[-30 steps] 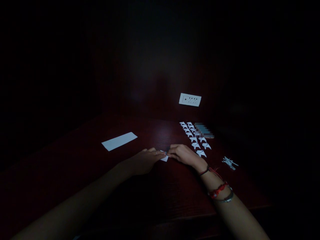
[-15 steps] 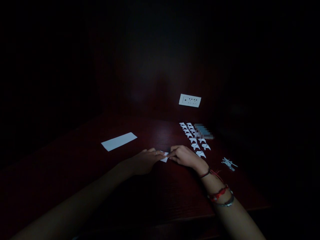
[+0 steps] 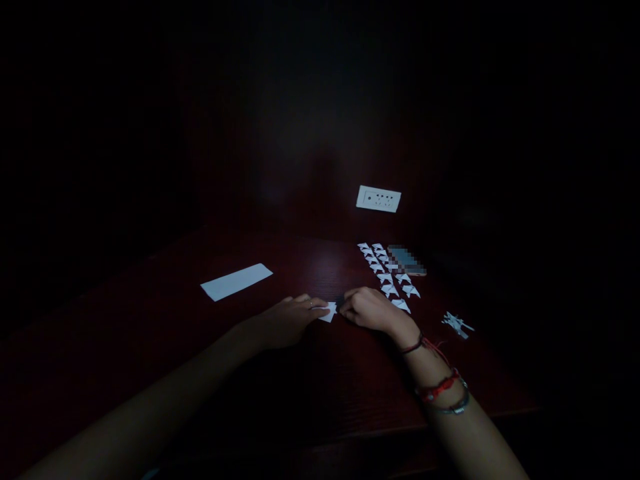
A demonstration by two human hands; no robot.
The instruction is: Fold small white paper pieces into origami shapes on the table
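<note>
A small piece of folded white paper (image 3: 328,313) lies on the dark red table in front of me. My left hand (image 3: 290,321), with a ring on one finger, holds its left side down between fingers and thumb. Just right of the paper is my right hand (image 3: 367,309), its fingers curled and the tips drawn together. Whether those fingertips still touch the paper or pinch something small is too dark to make out. Beyond the right hand, several folded white paper shapes (image 3: 385,279) stand in two slanting rows.
A long blank white paper strip (image 3: 237,281) lies to the left. On the right are a pile of thin paper scraps (image 3: 457,325) and a blurred flat device (image 3: 407,259) beside the rows. A white socket panel (image 3: 379,199) is on the back wall. The surroundings are very dark.
My right hand's fingertips have drawn slightly away to the right, and more of the folded paper's right edge shows. The left hand stays on the paper.
</note>
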